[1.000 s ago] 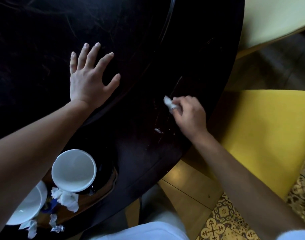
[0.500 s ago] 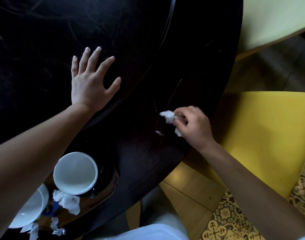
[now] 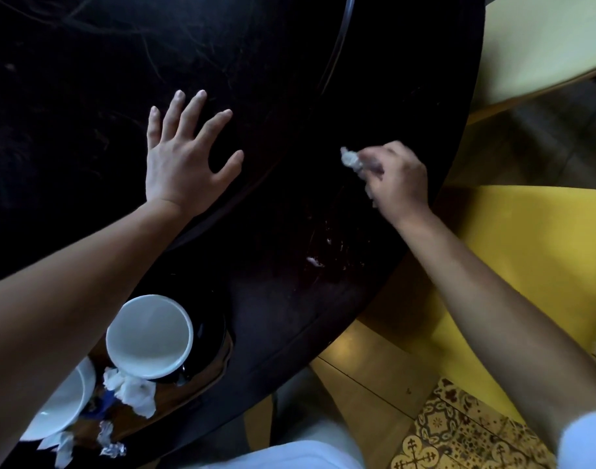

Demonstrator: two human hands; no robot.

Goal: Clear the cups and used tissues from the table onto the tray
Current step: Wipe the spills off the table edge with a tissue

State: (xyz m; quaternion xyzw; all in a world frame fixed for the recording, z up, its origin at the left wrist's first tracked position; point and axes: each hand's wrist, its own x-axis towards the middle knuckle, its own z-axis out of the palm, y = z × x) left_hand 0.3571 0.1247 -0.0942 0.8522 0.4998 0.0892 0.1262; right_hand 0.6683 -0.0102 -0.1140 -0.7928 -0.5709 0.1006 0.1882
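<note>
A big dark round table fills most of the view, with yellow chairs beside it. The left hand lies flat on the table, fingers spread wide. The right hand is closed around a small white tissue near the table's edge. A tiny white scrap lies on the table. Down at the left, two white cups and crumpled tissues sit on a wooden tray.
</note>
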